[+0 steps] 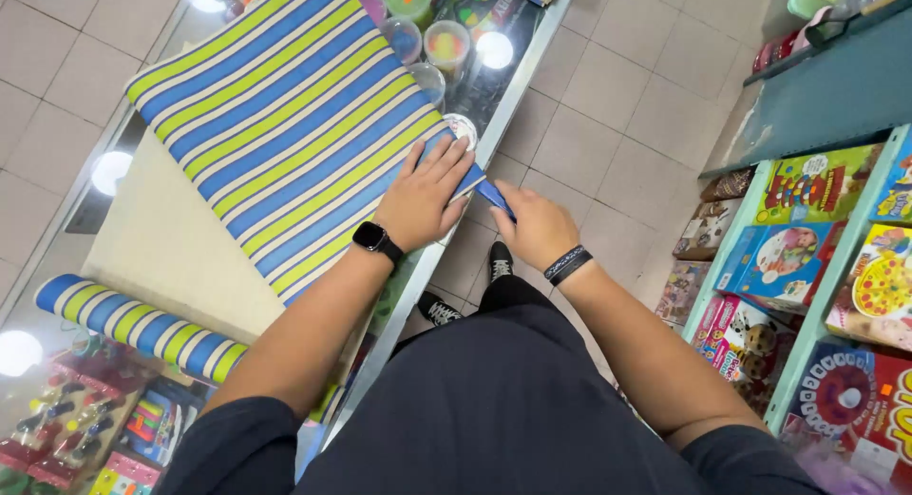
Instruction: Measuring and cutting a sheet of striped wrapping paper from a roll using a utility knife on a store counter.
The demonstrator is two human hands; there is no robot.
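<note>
Pressing flat with fingers spread, the person's left hand (419,197) is lying open on a sheet of wrapping paper striped in blue, green and white (285,124), gripping nothing and pinning the sheet's near corner to the glass counter (518,77). Just beside it, at the counter's edge, the right hand (538,227) is curling closed around a small blue tool (495,198), its tip touching the paper's edge by the left fingertips. A black smartwatch (372,237) is sitting on the left wrist, a dark braided bracelet (567,263) on the right. Beyond the left hand, small round clear tubs with coloured contents (432,39) are standing on the glass. Well behind the left forearm, the paper's rolled end (133,326) is resting on the counter. Off to the right of the right arm, colourful boxed toys (807,257) are filling teal shelves.
</note>
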